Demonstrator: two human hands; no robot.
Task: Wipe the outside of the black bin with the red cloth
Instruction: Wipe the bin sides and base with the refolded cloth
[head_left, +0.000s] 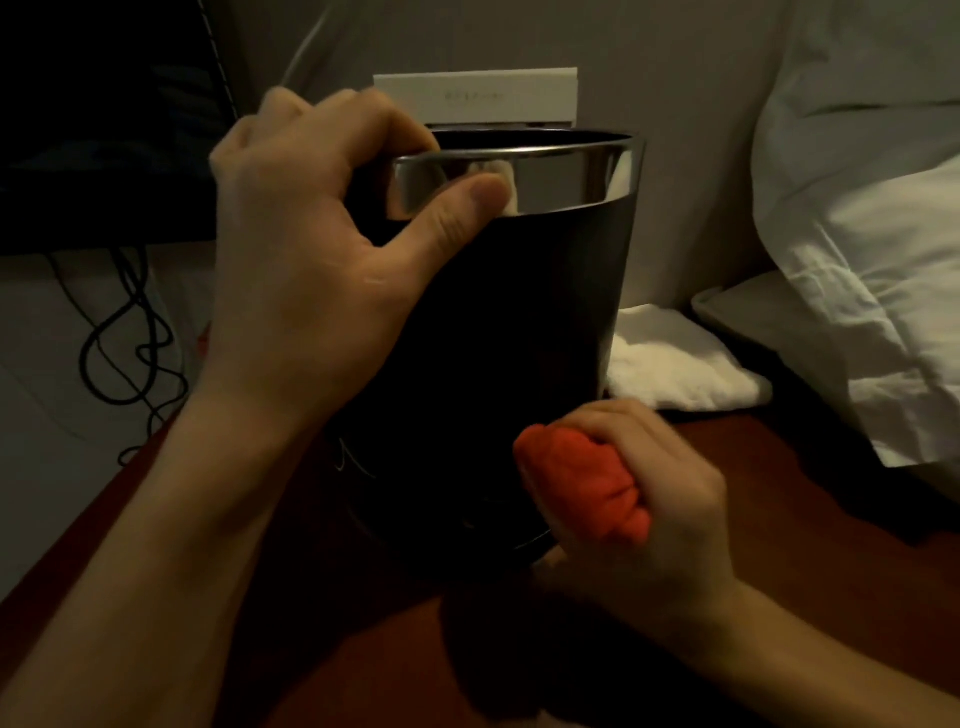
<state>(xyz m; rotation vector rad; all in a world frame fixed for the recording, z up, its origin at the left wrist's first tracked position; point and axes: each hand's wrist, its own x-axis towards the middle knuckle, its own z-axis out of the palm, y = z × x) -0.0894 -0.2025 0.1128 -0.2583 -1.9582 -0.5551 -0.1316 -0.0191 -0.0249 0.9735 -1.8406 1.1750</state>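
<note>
Both hands engaged: I note my left hand (311, 249) pinching the chrome rim (571, 176) of the upright black bin (509, 338), while my right hand (644, 499), nearer its base, grips the balled red cloth (582, 483) just right of the lower wall

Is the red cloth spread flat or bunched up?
Bunched: the red cloth bulges as a wad from the right hand, low against the black bin.

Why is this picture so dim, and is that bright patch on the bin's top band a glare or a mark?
Head view: the room light is low and warm, so the black bin looks nearly featureless; the bright patch on its shiny metal band is a reflection, mirroring the left hand; the right hand gripping the red cloth is slightly motion-blurred.
</note>
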